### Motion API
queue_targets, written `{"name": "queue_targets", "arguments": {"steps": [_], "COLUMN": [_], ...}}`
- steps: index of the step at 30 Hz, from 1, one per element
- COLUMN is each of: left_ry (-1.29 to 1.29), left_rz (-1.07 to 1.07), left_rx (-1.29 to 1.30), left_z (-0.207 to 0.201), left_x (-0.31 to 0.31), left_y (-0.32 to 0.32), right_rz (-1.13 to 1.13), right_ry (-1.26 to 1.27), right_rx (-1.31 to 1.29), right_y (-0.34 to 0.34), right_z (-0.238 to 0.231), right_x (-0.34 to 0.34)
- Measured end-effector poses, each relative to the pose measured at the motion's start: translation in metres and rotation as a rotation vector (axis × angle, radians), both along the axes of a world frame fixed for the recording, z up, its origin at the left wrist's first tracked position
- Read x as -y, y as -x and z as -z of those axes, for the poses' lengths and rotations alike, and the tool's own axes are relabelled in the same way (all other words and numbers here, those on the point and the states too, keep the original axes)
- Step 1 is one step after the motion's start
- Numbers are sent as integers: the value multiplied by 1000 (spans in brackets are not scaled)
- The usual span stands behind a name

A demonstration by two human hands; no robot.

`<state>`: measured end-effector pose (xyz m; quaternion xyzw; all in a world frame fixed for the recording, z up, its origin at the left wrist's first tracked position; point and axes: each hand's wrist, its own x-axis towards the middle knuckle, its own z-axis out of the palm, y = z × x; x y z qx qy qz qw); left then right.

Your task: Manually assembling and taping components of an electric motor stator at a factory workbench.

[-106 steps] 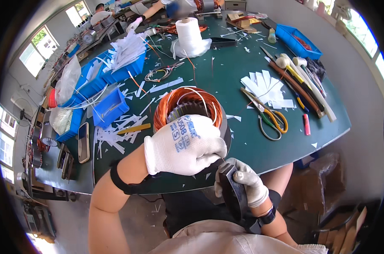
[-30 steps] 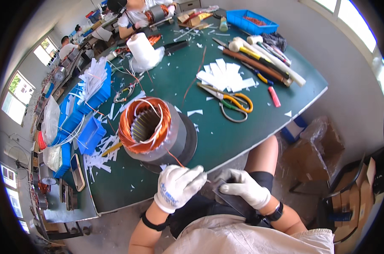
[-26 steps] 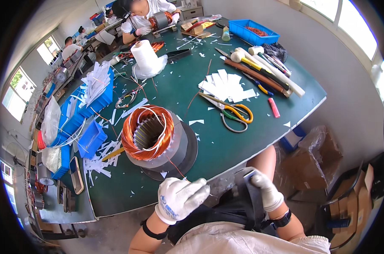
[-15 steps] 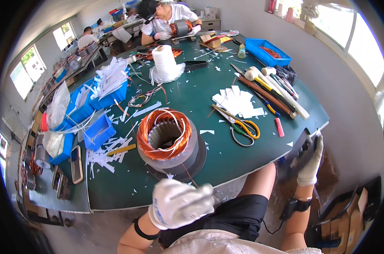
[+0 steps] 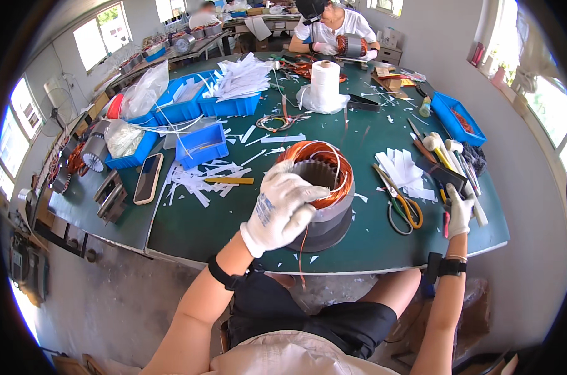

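Observation:
A motor stator (image 5: 333, 215) stands upright on the green table, a ring of copper winding (image 5: 344, 164) with white sleeving around its top. My left hand (image 5: 280, 203), in a white glove, is at the winding's near left side with its fingers apart; I cannot tell whether they touch it. To the right, my gloved right hand (image 5: 459, 211) grips a dark flat piece (image 5: 441, 173) over the tools. Below that piece lie mallets (image 5: 434, 142) and sticks, partly covered. Scissors (image 5: 410, 209) with orange and green handles and white paper pieces (image 5: 403, 172) lie between stator and right hand.
Blue bins (image 5: 202, 145) with white strips and a phone (image 5: 148, 179) are on the left. A white thread spool (image 5: 325, 87) stands behind the stator. Across the table, a person (image 5: 346, 31) handles another wound core. A blue tray (image 5: 457, 119) sits far right.
My left hand has moved forward from the table's near edge to the stator. My right hand has come up from beside the table to the tools, with the dark piece. The view has shifted.

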<state>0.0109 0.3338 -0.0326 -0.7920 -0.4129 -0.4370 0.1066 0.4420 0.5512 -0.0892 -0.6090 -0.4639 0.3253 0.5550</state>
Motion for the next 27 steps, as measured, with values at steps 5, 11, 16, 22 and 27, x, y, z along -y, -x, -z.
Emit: {"name": "queue_targets", "arguments": {"steps": [5, 11, 16, 22, 27], "left_ry": [-82, 502, 378, 289, 226], "left_rz": [-406, -190, -173, -21, -75], "left_rx": [432, 951, 1124, 1270, 1304], "left_z": [36, 49, 37, 17, 12], "left_x": [25, 81, 59, 56, 57], "left_y": [31, 14, 23, 41, 36], "right_rz": [28, 3, -245, -150, -149], "right_ry": [-84, -304, -259, -325, -315], "right_rx": [283, 501, 470, 729, 660], "right_y": [-30, 27, 91, 110, 107], "right_z": [13, 5, 27, 39, 41], "right_x": [29, 108, 142, 158, 155]}}
